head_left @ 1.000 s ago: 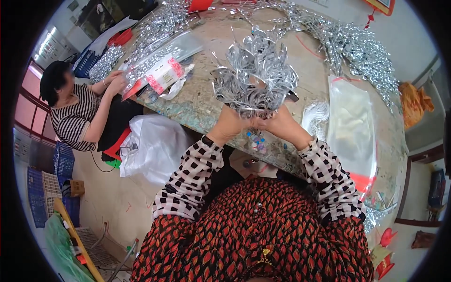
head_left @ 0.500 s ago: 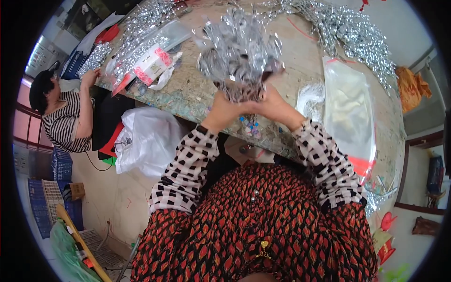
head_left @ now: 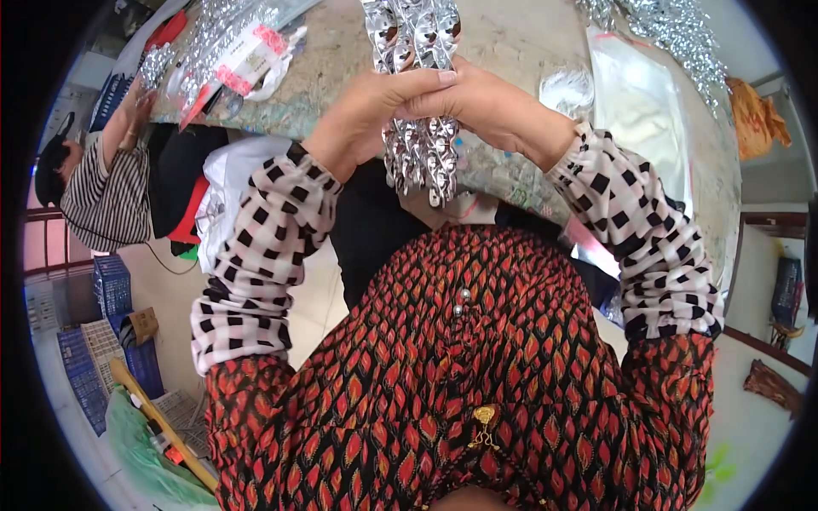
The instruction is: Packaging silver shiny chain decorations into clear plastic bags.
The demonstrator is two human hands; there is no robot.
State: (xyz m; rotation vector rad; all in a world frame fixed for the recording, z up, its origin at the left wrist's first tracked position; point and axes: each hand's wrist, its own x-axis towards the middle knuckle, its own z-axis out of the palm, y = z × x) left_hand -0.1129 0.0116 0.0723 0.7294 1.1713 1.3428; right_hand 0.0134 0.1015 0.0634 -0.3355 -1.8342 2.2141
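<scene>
Left hand point(head_left: 354, 115) and right hand point(head_left: 507, 111) are clamped together round the silver strands point(head_left: 422, 157), top center of frame by the desk point(head_left: 503, 43) edge; double grip probably keeps 'em from splaying.

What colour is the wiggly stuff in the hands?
Shiny silver. The wiggly strips show best in the head view.

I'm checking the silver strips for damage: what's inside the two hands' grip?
Silver strips show above and below the left hand and right hand. The gripped section is covered, so whether it is bent or tied cannot be seen.
</scene>
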